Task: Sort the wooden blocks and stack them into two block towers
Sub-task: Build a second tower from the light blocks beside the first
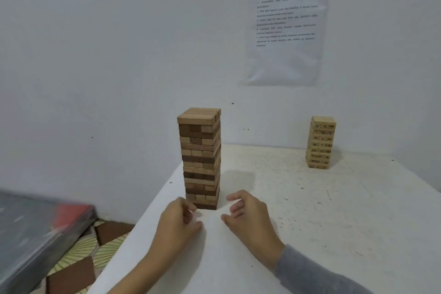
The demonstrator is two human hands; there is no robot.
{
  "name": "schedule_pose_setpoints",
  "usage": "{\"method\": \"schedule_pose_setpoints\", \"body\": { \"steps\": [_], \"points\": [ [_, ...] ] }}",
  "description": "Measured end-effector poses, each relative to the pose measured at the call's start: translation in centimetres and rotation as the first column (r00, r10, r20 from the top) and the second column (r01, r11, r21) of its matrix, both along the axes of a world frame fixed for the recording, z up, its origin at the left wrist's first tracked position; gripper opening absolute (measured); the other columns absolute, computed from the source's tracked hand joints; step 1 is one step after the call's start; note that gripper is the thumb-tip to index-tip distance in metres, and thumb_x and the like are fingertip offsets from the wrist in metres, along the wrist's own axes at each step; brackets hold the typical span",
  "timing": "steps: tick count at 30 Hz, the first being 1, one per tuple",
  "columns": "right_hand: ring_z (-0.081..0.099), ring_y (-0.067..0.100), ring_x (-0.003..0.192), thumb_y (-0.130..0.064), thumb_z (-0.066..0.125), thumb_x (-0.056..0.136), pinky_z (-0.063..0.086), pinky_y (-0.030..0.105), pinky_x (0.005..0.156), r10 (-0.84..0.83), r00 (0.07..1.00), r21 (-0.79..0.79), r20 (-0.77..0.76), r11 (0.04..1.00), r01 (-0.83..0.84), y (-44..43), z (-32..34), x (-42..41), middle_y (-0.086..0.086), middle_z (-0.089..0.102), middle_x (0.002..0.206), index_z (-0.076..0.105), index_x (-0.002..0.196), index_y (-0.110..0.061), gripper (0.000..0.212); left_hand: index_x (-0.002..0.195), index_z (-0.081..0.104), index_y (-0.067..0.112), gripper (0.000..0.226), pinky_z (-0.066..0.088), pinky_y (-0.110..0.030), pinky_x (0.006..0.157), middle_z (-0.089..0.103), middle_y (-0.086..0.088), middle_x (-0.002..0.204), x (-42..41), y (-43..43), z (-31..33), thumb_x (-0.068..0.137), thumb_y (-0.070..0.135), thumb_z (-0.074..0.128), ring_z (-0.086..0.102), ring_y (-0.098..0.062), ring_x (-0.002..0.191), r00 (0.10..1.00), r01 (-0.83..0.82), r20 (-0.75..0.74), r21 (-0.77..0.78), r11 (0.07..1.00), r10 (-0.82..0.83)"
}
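Tall tower: a stack of light and dark brown wooden blocks (200, 157) stands in the centre of the frame, near the left edge of the table. Its long axis is vertical and it is upright. The layers alternate, some showing block ends and others long sides.

Pale tower: a shorter stack of pale blocks (321, 142) with dark printed marks stands upright at the right of the frame, well apart from the tall tower and close to the wall.

Left hand: the left hand (177, 221) rests on the table at the lower left of the tall tower's base. Its fingers are curled in towards the palm and hold nothing. The knuckles lie just beside the bottom layer, but it is unclear whether they touch it.

Right hand: the right hand (248, 215) sits just right of the base, a small gap away. Its fingers (235, 197) are loosely bent, spread apart and empty. A grey sleeve (315, 272) covers the forearm.

Table: a white, scuffed table (334, 210) fills the lower right.

Wall: a printed paper sheet (286, 28) hangs at the upper right, its text too blurred to read.

Lower left: a patterned floor (78, 258) and a blurred grey and red object (35, 234).
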State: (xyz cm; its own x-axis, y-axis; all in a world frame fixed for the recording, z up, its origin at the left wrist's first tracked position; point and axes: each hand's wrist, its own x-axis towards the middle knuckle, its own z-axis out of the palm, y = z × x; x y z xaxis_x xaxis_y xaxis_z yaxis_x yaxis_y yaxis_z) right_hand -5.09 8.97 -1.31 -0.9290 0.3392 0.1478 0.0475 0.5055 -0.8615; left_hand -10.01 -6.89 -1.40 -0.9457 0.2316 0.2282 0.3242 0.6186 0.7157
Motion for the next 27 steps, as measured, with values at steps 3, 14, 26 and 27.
{"method": "schedule_pose_setpoints", "body": {
  "steps": [3,14,26,27],
  "points": [
    [0.057,0.006,0.084,-0.014,0.073,0.085,0.045,0.006,0.064,-0.040,0.999,-0.056,-0.006,0.998,0.039,-1.3,-0.1,-1.1,-0.002,0.055,0.108,0.045,0.119,-0.028,0.046,0.107,0.050,0.018,0.048,0.039,-0.013,0.065,0.053,-0.003,0.101,-1.3,-1.7,-0.4,0.072,0.020,0.083,0.054,-0.019,0.090,0.993,-0.101,0.066,0.111,0.989,0.094],
    [0.064,0.016,0.095,-0.005,0.081,0.075,0.051,0.012,0.068,-0.042,0.997,-0.123,-0.071,0.992,0.033,-2.9,-1.0,-4.0,0.006,0.060,0.109,0.037,0.106,-0.026,0.058,0.107,0.065,0.027,0.050,0.049,-0.012,0.073,0.068,0.006,0.097,-4.6,-2.3,0.0,0.063,0.024,0.089,0.062,-0.007,0.092,0.973,0.187,0.093,0.228,0.956,-0.212],
    [0.064,0.017,0.096,-0.008,0.080,0.077,0.047,0.009,0.063,-0.058,0.996,-0.107,-0.070,0.993,0.050,-2.7,-1.5,-4.8,0.005,0.061,0.110,0.038,0.107,-0.025,0.054,0.105,0.069,0.019,0.043,0.056,-0.021,0.075,0.072,0.002,0.097,-6.3,-2.0,-1.2,0.066,0.019,0.087,0.067,-0.015,0.086,0.981,0.192,-0.008,0.199,0.961,-0.195],
    [0.064,0.017,0.096,-0.008,0.080,0.077,0.047,0.009,0.064,-0.059,0.996,-0.101,-0.071,0.994,0.052,-2.7,-1.6,-4.8,0.005,0.061,0.110,0.038,0.106,-0.025,0.054,0.106,0.069,0.018,0.044,0.055,-0.019,0.074,0.072,0.002,0.097,-6.4,-2.0,-1.3,0.066,0.017,0.087,0.067,-0.013,0.085,0.981,0.193,-0.005,0.205,0.960,-0.196]
  ]
}}
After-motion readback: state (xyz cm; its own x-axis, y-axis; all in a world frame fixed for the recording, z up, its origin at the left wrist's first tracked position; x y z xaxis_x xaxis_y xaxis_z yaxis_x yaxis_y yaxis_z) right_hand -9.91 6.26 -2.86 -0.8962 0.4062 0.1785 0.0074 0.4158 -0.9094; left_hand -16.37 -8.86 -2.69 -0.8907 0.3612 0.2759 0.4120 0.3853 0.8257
